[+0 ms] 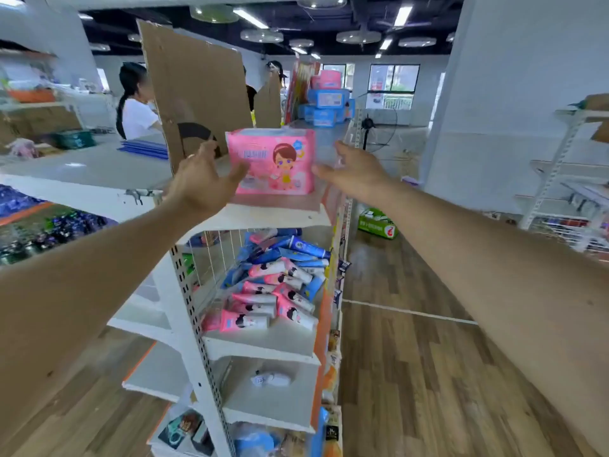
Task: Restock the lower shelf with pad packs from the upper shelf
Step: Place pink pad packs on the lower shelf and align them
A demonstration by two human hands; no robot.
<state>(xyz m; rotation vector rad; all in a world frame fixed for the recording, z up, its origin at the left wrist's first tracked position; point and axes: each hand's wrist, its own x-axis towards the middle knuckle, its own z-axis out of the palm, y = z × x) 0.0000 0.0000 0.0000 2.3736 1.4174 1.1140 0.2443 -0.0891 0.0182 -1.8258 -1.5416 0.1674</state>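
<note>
A pink pad pack [273,163] stands upright near the front edge of the upper shelf [270,217]. The left grip [204,183] and right grip [356,173] flank it, fingers spread wide, holding nothing, thumbs just beside its sides.

Pink pad pack [275,161]: soft, puffy, shiny wrap. Cartoon girl in yellow dress on front. Stands upright on top shelf [270,216], close to front edge, picture side facing out. Stack of packs [326,105] far back on same shelf: blue ones, one pink on top, too far to tell kind. Lower shelf [283,341] under it: white, orange front strip.
</note>
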